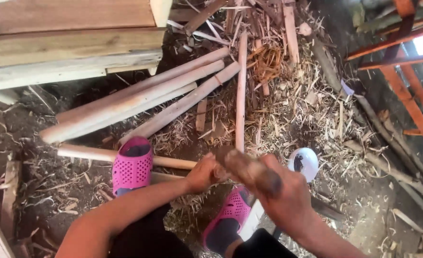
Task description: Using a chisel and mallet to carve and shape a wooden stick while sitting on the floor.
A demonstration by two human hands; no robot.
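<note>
My left hand (203,173) grips the near end of a pale peeled wooden pole (85,153) that lies across the ground under my left foot in a pink perforated slipper (132,165). My right hand (288,193) is closed around a dark, blurred wooden handle (252,172) that slants up toward my left hand; its working end is hidden by motion blur. My other pink slipper (233,210) shows below my hands.
Several peeled poles (139,98) lie side by side beyond my foot, a thin stick (241,91) beside them. Shavings and bark strips (297,105) cover the dirt. Stacked planks (68,38) upper left, an orange frame (407,86) right, a white round object (304,162) near my right hand.
</note>
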